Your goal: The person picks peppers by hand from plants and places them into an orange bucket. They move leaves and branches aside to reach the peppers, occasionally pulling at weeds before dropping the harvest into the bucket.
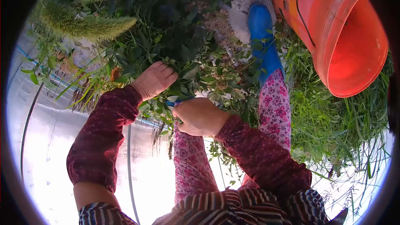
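Observation:
My left hand [156, 80] reaches into the leafy green plants [143, 52], its fingers bent downward and close together. Leaves and the hand itself hide its fingertips and whatever may be between them. Just below and to the right, my right hand [199, 116] is closed in a fist shape above my left knee. A bit of green shows by its thumb, but what it holds is hidden. Past its knuckles a strip of blue [180, 99] shows among the leaves, perhaps part of my other boot. Both forearms wear dark red patterned sleeves.
At upper right an orange-red bucket [321, 21] lies tilted, its mouth facing lower right. My blue boot [263, 37] stands beside it on the ground. Grass [325, 112] grows on the right. Fuzzy green seed heads [89, 25] hang at upper left, above pale plastic sheeting [54, 133].

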{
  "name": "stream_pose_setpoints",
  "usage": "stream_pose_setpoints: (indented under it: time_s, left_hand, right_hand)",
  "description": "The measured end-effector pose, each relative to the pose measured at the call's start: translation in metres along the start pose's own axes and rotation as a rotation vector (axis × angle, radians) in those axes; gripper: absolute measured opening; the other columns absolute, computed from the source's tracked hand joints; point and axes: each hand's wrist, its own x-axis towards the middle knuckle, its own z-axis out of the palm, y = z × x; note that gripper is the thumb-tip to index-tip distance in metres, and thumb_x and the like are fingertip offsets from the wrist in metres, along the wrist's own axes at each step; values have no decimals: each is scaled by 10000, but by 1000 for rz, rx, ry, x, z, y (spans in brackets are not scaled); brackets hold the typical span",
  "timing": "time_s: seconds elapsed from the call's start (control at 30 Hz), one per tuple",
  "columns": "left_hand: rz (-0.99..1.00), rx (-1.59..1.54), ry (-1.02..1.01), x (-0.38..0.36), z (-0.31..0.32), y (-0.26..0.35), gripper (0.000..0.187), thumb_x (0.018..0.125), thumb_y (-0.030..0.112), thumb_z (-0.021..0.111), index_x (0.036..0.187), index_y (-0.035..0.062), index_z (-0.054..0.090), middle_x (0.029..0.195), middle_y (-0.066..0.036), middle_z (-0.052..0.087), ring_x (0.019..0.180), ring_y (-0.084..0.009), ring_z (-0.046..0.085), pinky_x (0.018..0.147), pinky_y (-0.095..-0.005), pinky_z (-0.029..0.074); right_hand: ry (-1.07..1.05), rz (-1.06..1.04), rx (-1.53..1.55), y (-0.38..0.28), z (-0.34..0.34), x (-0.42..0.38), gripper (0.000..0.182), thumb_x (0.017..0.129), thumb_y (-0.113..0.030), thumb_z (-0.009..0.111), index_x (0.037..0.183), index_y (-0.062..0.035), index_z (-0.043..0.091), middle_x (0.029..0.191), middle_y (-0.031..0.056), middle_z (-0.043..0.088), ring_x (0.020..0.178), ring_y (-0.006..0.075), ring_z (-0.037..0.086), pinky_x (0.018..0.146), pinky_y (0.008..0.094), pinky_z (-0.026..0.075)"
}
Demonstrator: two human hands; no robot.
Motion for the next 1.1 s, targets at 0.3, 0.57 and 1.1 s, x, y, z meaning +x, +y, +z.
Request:
stream_pose_setpoints:
  time_s: [0.3,0.57,1.1]
  left_hand:
    - [-31,-39,-40,-4,1,3,319,707,104,561,1020,43,569,920,-81,568,896,-254,553,909,-374,417]
    - [-205,-56,142,-8,5,5,199,702,98,576,898,64,591,810,-64,543,824,-256,550,845,-374,423]
    - [-89,-23,-56,-31,-17,3,205,674,113,567,868,62,608,936,-92,524,977,-268,523,943,-372,406]
  right_hand:
    - [-70,31,-30,-1,-3,3,254,711,-192,612,894,-18,640,764,162,631,741,323,634,687,444,495]
    - [-44,37,-6,4,5,3,253,712,-194,601,894,-21,639,763,162,631,749,328,633,694,442,498]
    - [282,92,19,0,-5,5,426,729,-163,605,1113,-1,519,744,168,626,728,331,635,671,453,496]
